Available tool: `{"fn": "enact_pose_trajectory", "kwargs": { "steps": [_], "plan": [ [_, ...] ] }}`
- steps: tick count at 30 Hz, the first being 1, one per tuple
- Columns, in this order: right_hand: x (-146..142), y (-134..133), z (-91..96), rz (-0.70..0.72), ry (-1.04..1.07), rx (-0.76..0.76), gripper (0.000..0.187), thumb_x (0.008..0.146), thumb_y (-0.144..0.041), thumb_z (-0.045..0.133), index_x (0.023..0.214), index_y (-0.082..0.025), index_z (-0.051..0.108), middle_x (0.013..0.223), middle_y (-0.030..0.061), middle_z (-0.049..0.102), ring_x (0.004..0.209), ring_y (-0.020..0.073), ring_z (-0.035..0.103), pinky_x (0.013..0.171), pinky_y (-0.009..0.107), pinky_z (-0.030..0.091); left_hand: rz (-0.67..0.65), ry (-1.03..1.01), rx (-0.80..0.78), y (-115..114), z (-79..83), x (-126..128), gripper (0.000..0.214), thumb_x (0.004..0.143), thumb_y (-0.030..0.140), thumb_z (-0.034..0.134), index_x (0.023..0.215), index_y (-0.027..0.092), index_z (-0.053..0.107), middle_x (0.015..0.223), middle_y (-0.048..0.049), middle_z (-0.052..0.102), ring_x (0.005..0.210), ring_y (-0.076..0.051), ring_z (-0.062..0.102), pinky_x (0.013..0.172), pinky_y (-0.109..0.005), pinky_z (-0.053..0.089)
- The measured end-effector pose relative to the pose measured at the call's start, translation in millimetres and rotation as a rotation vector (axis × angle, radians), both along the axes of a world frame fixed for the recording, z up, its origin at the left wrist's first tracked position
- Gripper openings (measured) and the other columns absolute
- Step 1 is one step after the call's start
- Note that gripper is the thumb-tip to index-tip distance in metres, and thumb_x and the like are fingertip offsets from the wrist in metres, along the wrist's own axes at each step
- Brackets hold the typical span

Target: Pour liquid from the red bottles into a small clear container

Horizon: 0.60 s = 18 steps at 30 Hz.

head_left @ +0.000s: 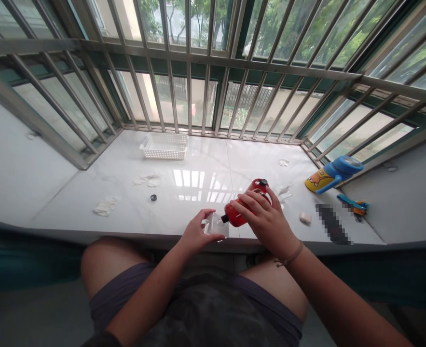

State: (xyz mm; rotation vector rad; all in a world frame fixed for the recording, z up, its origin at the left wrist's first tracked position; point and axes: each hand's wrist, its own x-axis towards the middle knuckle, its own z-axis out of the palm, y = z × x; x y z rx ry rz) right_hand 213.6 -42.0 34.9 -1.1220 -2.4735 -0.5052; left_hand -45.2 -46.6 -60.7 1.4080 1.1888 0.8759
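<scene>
My right hand is wrapped around a red plastic bottle, which lies tilted with its narrow black tip pointing left and down. That tip meets or nearly meets a small clear plastic piece, perhaps a bag or film, pinched in the fingers of my left hand. Both hands are low over the front edge of a white marble sill. A small black cap lies on the sill to the left.
A white plastic basket stands at the back of the sill, with crumpled white tissue to its front left. On the right are a blue and yellow toy, blue-handled scissors and a blurred dark strip. Metal window bars run behind.
</scene>
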Motion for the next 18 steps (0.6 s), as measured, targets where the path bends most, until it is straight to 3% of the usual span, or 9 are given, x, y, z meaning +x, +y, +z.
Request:
{"fn": "enact_pose_trajectory", "kwargs": {
  "steps": [4,7,9,14,18],
  "plan": [
    [3,-2,-43.7,-0.126,0.279,-0.218,0.062,0.094,-0.012,0.068,0.152,-0.028,0.053,0.148,0.0122,0.066,0.140,0.0363,0.059,0.128,0.069,0.027,0.046,0.027,0.009,1,-7.2,-7,0.082,0.063,0.035,0.101,0.136,0.027,0.063,0.134,-0.0073,0.071,0.130,-0.032,0.066,0.105,-0.043,0.057],
    [3,-2,-75.8,-0.153,0.586,-0.412,0.066,0.089,-0.023,0.075,0.150,-0.027,0.049,0.143,0.0136,0.066,0.131,0.0357,0.064,0.115,0.060,0.049,0.081,0.016,0.022,5,-17.3,-16,0.082,0.066,0.034,0.100,0.137,0.027,0.061,0.137,-0.0084,0.070,0.130,-0.031,0.067,0.104,-0.042,0.059],
    [0,-2,-93.4,-0.214,0.776,-0.530,0.072,0.085,-0.036,0.083,0.147,-0.027,0.048,0.142,0.0137,0.065,0.126,0.0349,0.068,0.107,0.054,0.057,0.114,0.006,0.038,10,-25.2,-22,0.082,0.067,0.034,0.100,0.138,0.026,0.060,0.138,-0.0099,0.069,0.126,-0.031,0.069,0.104,-0.043,0.059],
    [-17,1,-124.3,-0.297,1.093,-0.749,0.087,0.073,-0.050,0.094,0.142,-0.027,0.047,0.134,0.0112,0.071,0.116,0.0326,0.074,0.104,0.051,0.059,0.162,0.008,0.131,27,-43.3,-40,0.080,0.064,0.031,0.102,0.132,0.026,0.060,0.145,-0.0114,0.067,0.138,-0.033,0.064,0.120,-0.049,0.048],
    [-28,8,-138.5,-0.296,1.181,-0.797,0.091,0.066,-0.052,0.097,0.139,-0.027,0.049,0.130,0.0114,0.074,0.116,0.0345,0.075,0.104,0.052,0.059,0.168,-0.015,0.151,39,-52.9,-53,0.080,0.067,0.029,0.100,0.134,0.028,0.057,0.155,-0.0132,0.062,0.149,-0.032,0.057,0.126,-0.050,0.041]
  ]
}}
